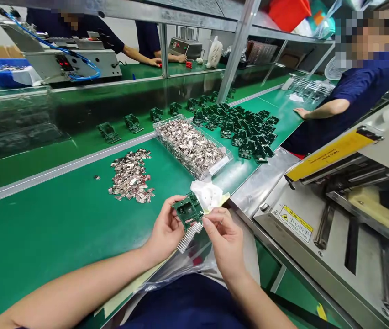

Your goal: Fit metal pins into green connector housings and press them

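Observation:
My left hand (pixel 169 226) is closed around a green circuit board (pixel 188 210) with a dark rectangular middle, held tilted above the bench's front edge. At the board's right edge my right hand (pixel 224 233) is pinched, thumb against fingers; what lies between the fingertips is hidden. A silver comb-like strip (pixel 189 237) slants below the board, between both hands. Just behind them sits a crumpled white wrapper (pixel 208 194). Farther back, a clear tray (pixel 211 170) is full of small metal plates, and a loose pile of metal plates (pixel 131 178) lies to its left.
Many green boards (pixel 245 130) are heaped behind the tray, and others stand in a row on the green belt (pixel 85 151). A metal machine (pixel 334 224) with a warning label flanks my right side. A co-worker (pixel 362 91) stands at the far right; others work across the line.

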